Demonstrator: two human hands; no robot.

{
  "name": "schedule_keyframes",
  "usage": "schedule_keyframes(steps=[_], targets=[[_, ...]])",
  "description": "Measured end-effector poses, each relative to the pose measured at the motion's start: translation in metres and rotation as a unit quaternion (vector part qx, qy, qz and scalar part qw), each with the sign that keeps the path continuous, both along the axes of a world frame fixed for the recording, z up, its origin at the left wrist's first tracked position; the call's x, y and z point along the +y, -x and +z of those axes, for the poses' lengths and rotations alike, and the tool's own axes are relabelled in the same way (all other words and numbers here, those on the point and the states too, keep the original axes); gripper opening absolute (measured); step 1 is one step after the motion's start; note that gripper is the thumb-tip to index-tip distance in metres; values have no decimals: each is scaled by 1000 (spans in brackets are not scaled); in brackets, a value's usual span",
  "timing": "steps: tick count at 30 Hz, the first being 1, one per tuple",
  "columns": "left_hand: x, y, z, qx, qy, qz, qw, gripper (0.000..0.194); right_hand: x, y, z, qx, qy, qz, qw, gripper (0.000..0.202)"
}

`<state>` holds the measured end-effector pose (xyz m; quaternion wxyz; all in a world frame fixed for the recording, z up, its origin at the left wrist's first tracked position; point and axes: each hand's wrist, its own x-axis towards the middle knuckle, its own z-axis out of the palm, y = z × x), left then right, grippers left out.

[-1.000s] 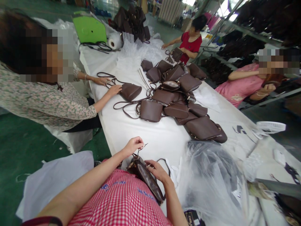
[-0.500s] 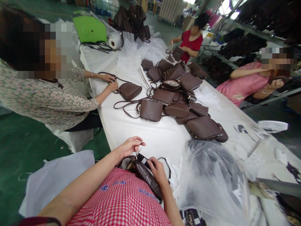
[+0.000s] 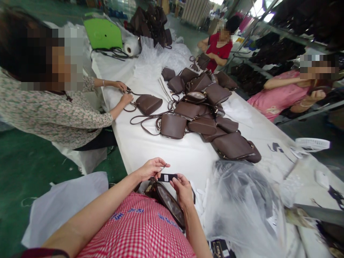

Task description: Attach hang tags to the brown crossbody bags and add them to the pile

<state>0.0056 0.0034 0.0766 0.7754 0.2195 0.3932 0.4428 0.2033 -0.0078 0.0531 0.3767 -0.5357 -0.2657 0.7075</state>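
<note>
Between my hands is a black hang tag (image 3: 167, 177) with a small white sticker. My right hand (image 3: 182, 188) pinches the tag's right end. My left hand (image 3: 152, 169) is closed on the tag's thin dark cord (image 3: 163, 167), just above the tag's left end. Below them a dark brown handbag (image 3: 170, 202) rests against my checked apron, its mouth showing a lighter lining. Part of the bag is hidden by my right hand and forearm.
Brown handbags (image 3: 197, 107) are heaped mid-table. Clear plastic bags (image 3: 242, 200) lie to my right, near printed black tags (image 3: 221, 249). A co-worker (image 3: 53, 104) at left handles a bag's strap; two more people are across the table. A small white fan (image 3: 311, 144) sits at right.
My right hand has lifted the black tag from beside the bag's mouth, turning it level in front of my left hand. The co-worker at left has shifted the strap slightly.
</note>
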Motion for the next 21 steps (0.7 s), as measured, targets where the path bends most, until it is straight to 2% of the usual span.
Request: schedule_keyframes(steps=[4, 8, 11, 14, 17, 21], targets=[[-1, -3, 1, 20, -5, -11, 1000, 30, 3, 17, 8, 28, -2, 52, 998, 33], [0, -4, 0, 51, -11, 9, 999, 36, 12, 27, 7, -41, -97, 122, 987, 30], [1, -1, -1, 75, -15, 33, 997, 55, 20, 31, 7, -156, -182, 186, 953, 22], [1, 1, 1, 98, -25, 54, 993, 80, 27, 35, 12, -210, -229, 267, 912, 16], [1, 3, 4, 128, -39, 60, 989, 89, 33, 38, 20, -211, -243, 309, 895, 15], [0, 1, 11, 189, -79, 65, 977, 83, 38, 39, 24, -208, -233, 324, 893, 13]])
